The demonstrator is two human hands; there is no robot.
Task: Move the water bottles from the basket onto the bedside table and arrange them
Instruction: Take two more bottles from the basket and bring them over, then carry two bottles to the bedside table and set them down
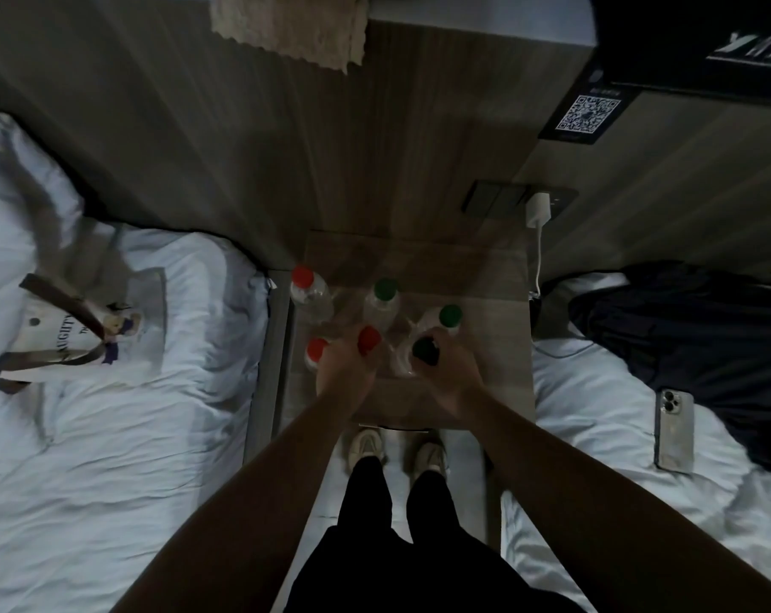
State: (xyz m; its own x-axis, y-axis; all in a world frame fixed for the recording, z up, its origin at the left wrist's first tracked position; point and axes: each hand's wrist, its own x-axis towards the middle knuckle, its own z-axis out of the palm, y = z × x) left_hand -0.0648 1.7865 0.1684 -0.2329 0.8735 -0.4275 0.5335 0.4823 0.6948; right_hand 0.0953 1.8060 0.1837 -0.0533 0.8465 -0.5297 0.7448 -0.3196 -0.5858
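Six water bottles stand close together on the bedside table [498,391] in the middle of the frame. Three have red caps and three have green caps. One red-capped bottle [303,276] is at the upper left of the group, a second red-capped bottle [317,348] is at the lower left, and the third red-capped bottle [369,339] is in the middle. One green-capped bottle [385,290] is at the top, another green-capped bottle [450,315] is at the right, and the dark green-capped bottle [425,349] is low in the middle. The left hand [344,369] is wrapped around the middle red-capped bottle, just under its cap. The right hand [448,369] is wrapped around the dark green-capped bottle. Both hands grip their bottles, and both bottles look upright, but it is too dark to tell if they rest on the table. No basket shows; there is only a cloth bag [78,334] lying flat on the white bed [109,457] at the left of the frame, and it looks empty. So the moving part seems done, and what is left is to line the bottles up neatly. Right now they sit in a loose bunch, not a row. One phone [674,429] lies on the other bed [596,391] at the right, and one charger [537,210] is plugged in above the table.
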